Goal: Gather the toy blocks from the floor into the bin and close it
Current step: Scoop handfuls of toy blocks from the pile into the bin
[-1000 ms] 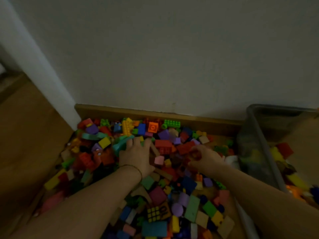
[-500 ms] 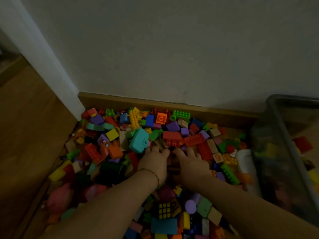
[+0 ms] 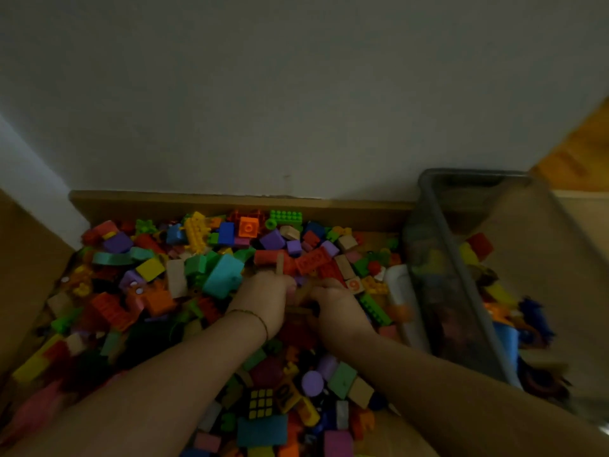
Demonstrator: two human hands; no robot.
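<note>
Grey wall (image 3: 296, 94) fills the upper half of the frame, with a wooden skirting board (image 3: 230, 202) along its foot. White door trim (image 3: 29, 179) is seen at the far left, and bare wooden floor (image 3: 23, 275) below it.

Toy blocks (image 3: 148, 268) are heaped on the floor from the left edge across to the lower centre, right up against the skirting board. Many colours are noted: red, purple, yellow, green, orange. A large teal block (image 3: 224, 275) lies tilted at centre left, just beside the left hand.

Left hand (image 3: 263, 298) is set in the middle of the heap, back uppermost, fingers curled down into the blocks. A thin bracelet (image 3: 253, 316) is worn at the wrist. Right hand (image 3: 333, 301) is placed close beside it, knuckles bent, fingers likewise buried. A tan wooden piece (image 3: 301, 291) is seen between the two hands. Whether anything is actually gripped by either hand cannot be told; the fingertips are hidden.

A small puzzle cube (image 3: 260, 404) lies at lower centre, between the forearms. A white cylinder (image 3: 395, 282) rests against the bin's near wall.

Translucent grey bin (image 3: 474, 172) stands at the right, top uncovered, with some blocks already held inside.
</note>
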